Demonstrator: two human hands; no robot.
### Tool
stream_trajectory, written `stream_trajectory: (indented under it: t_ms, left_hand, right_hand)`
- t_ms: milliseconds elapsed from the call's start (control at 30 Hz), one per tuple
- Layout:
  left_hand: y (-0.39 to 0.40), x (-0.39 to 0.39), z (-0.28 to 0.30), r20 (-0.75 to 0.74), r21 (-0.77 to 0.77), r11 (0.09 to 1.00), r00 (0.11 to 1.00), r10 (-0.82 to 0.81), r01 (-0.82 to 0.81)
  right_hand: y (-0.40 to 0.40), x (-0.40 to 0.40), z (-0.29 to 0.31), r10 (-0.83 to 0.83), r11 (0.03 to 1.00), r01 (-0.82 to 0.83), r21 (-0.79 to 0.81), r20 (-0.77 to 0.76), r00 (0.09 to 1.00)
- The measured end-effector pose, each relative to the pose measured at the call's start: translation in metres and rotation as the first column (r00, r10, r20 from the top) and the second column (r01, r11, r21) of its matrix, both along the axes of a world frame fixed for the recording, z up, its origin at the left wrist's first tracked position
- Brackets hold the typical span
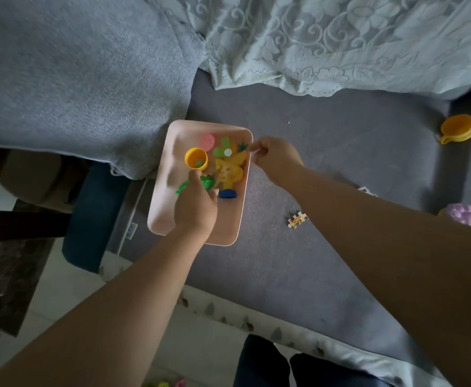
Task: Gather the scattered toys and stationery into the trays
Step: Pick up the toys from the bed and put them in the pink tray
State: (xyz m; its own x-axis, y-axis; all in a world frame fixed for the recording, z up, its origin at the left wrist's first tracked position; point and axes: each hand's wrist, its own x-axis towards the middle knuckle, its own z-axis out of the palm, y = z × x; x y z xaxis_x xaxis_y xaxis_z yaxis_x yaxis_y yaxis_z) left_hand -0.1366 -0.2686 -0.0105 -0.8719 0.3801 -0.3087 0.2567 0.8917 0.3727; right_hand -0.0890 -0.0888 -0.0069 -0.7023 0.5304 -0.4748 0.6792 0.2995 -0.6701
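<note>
Two hands at pink tray (161, 213) | left hand (196, 203) grips green toy (206, 182) | right hand (274, 156) pinches tray's far corner

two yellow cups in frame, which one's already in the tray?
The yellow cup beside the left hand, inside the pink tray. The handled one lies far right.

Dim, flat daylight with a bluish cast; the floor (69, 297) at 8 o'clock is brightest. Soft focus throughout, slight motion blur on the hands, wide-angle stretching at the edges.
</note>
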Motion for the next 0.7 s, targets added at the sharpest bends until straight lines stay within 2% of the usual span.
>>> stream_trajectory:
  t_ms: [133, 200, 333, 500, 700]
  left_hand:
    - [0.011, 0.026, 0.003, -0.027, 0.063, 0.993, 0.995, -0.097, 0.098]
    - [0.021, 0.046, 0.0, -0.039, 0.077, 0.977, 0.98, -0.197, 0.199]
    - [0.041, 0.085, -0.019, 0.041, 0.081, 0.921, 0.922, -0.385, 0.381]
    - [0.061, 0.118, -0.048, 0.176, 0.05, 0.931, 0.915, -0.364, 0.361]
    - [0.075, 0.128, -0.073, 0.182, -0.019, 0.951, 0.936, -0.302, 0.31]
  right_hand:
    - [0.013, 0.043, -0.018, 0.013, 0.998, -0.021, 0.056, 0.138, 0.99]
    - [0.023, 0.068, -0.026, -0.002, 0.996, -0.016, 0.089, 0.194, 0.981]
    - [0.037, 0.106, -0.036, 0.003, 0.994, -0.037, 0.103, 0.31, 0.951]
    - [0.036, 0.127, -0.049, 0.113, 0.98, -0.17, 0.106, 0.41, 0.905]
    - [0.02, 0.133, -0.067, 0.213, 0.917, -0.329, 0.224, 0.424, 0.88]
